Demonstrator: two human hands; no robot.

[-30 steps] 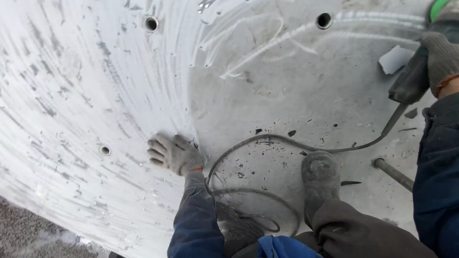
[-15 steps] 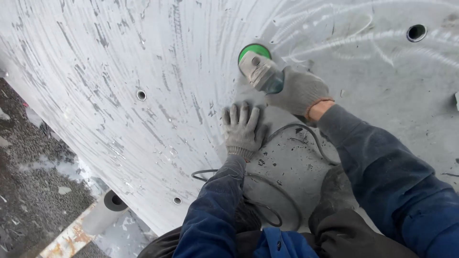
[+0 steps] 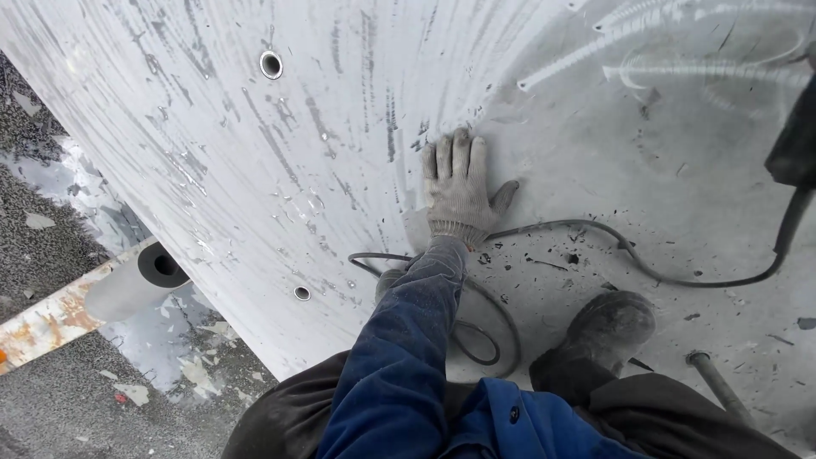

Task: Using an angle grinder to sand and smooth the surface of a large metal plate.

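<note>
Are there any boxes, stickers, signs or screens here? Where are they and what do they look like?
None: no package, label, sign or screen shows.
What is there instead:
Left hand: in a grey knit glove, flat on the big pale curved panel.
Black cable: loops across the grey surface beside the dusty boot.
Round holes: small, dark, in the panel.

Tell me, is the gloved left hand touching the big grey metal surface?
Touching. The head view shows the left hand in its knit glove pressed flat, palm down and fingers spread, on the curved grey metal surface, with no gap under it.
</note>
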